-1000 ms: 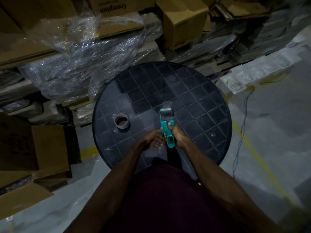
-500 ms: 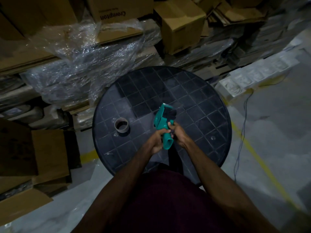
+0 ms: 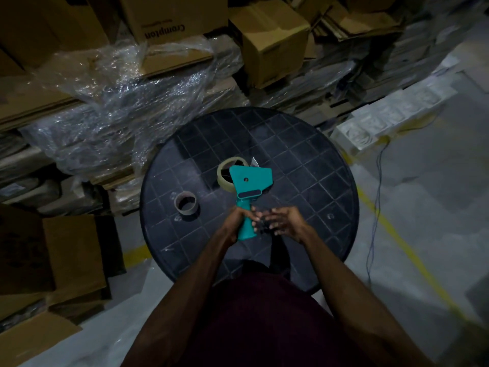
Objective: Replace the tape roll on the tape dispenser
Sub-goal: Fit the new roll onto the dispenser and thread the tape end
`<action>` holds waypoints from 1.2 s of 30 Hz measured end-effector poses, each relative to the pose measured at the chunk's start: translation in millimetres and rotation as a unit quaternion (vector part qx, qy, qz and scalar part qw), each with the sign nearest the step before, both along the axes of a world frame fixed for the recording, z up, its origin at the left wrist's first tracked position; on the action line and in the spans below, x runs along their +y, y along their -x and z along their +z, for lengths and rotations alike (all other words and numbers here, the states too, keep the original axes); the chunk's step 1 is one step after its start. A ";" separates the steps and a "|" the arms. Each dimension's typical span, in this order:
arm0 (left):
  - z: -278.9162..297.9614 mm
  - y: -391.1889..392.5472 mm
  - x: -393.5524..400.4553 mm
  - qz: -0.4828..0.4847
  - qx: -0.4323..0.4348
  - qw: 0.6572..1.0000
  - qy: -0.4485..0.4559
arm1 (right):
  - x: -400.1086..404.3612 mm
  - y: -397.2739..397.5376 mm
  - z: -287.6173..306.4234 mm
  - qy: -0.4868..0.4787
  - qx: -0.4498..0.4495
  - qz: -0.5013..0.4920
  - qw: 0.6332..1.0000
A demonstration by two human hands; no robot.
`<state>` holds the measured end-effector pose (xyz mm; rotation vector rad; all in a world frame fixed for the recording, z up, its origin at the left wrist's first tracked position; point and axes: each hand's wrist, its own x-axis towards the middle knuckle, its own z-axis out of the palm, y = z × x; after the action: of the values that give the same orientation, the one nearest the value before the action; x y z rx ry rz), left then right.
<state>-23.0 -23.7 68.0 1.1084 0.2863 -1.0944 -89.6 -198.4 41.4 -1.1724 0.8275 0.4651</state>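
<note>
A teal tape dispenser (image 3: pixel 250 181) is held above the round black table (image 3: pixel 304 165), its flat side plate facing me. My left hand (image 3: pixel 235 221) grips its handle. A pale tape roll (image 3: pixel 225 172) sits on the dispenser, partly hidden behind the plate. My right hand (image 3: pixel 283 221) hovers just right of the handle with fingers spread and nothing in it. A brown cardboard tape core (image 3: pixel 186 203) stands on the table to the left of my hands.
Cardboard boxes (image 3: pixel 272 38) and crumpled plastic wrap (image 3: pixel 127 102) pile up beyond the table. More boxes (image 3: pixel 68 255) stand on the floor at left. White foam trays (image 3: pixel 391 117), a cable (image 3: pixel 377 197) and a yellow floor line (image 3: pixel 404 255) lie at right.
The dispenser has turned from edge-on to showing its flat side plate and roll. My right hand has let go of the handle and opened; my left hand now holds it alone.
</note>
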 end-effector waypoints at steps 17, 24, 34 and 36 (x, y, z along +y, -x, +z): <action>-13.1 12.4 -24.4 -0.116 -0.279 0.934 -0.190 | -50.8 8.6 -16.7 0.120 0.070 -0.226 0.964; -34.3 15.7 -15.7 -0.240 -0.376 0.848 -0.285 | -70.1 29.4 -23.5 0.362 0.017 -0.164 0.917; -48.8 26.6 -12.8 -0.346 -0.385 0.750 -0.411 | -110.4 43.8 -69.5 0.240 -0.027 -0.128 0.962; -53.8 26.7 -19.7 -0.358 -0.370 0.751 -0.413 | -116.2 41.3 -72.7 0.214 -0.027 -0.116 0.970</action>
<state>-49.8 -43.4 14.1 2.5035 -0.3887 -1.0755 -130.8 -314.7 -31.4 -1.4537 1.0339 0.0580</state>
